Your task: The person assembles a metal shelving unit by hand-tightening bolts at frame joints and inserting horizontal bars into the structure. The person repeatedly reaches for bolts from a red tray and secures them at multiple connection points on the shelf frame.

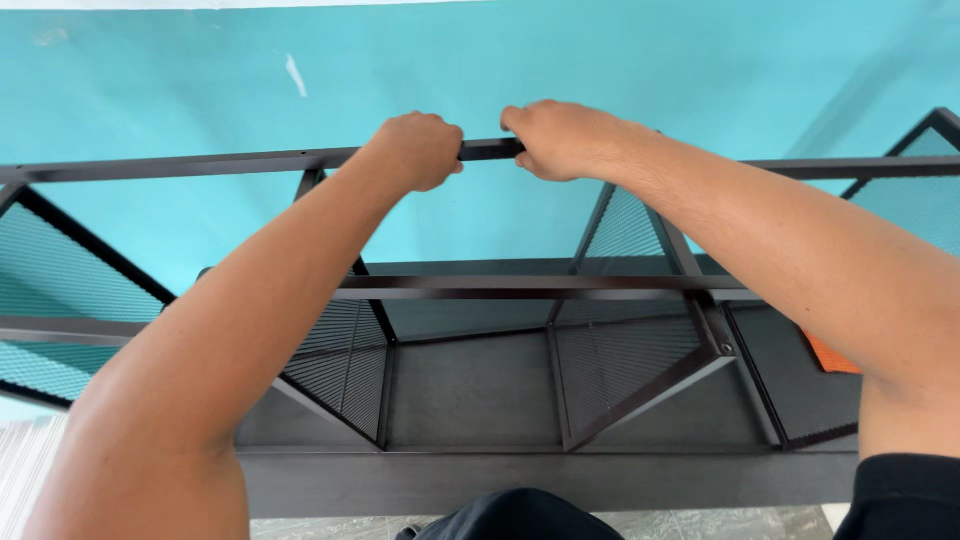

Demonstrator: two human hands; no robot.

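In the head view, the far top rail [250,162] of a dark metal shelf frame [520,288] is gripped by both hands. The left hand [415,150] is closed in a fist around it, and the right hand [560,138] sits just beside, fingers [520,122] curled over the bar, probably to steady the frame. Below the fingers, mesh panels [620,360] are seen against a turquoise wall [600,60]; an orange item [832,355] lies to the right.
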